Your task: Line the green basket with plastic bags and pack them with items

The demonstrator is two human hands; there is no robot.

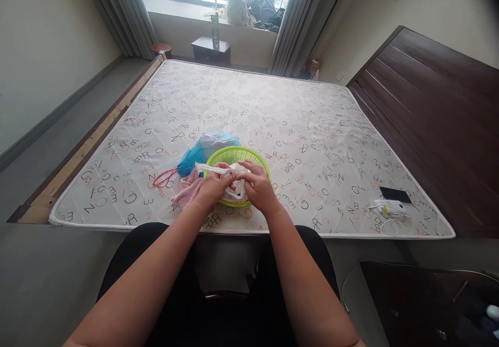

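Observation:
A white plastic bag (235, 194) is bunched between my two hands, over a lime-green plastic basket (257, 155) near the mattress's front edge. My left hand (214, 183) has its fingers closed on the bag, with a twisted strip of it sticking out to the left. Opposite, my right hand (256, 181) pinches the bag with bent fingers. What the bag contains, if anything, cannot be made out. Left of the basket lies a pink cloth (189, 191). Behind that sits a blue plastic bag (198, 152) with a red drawstring (166, 177).
The letter-printed mattress (253, 108) spans the middle, with a dark headboard (432, 129) at right. A black phone (395, 195) and a white device with a cable (389, 204) lie near its right corner. A dark bedside table (421, 295) stands at lower right.

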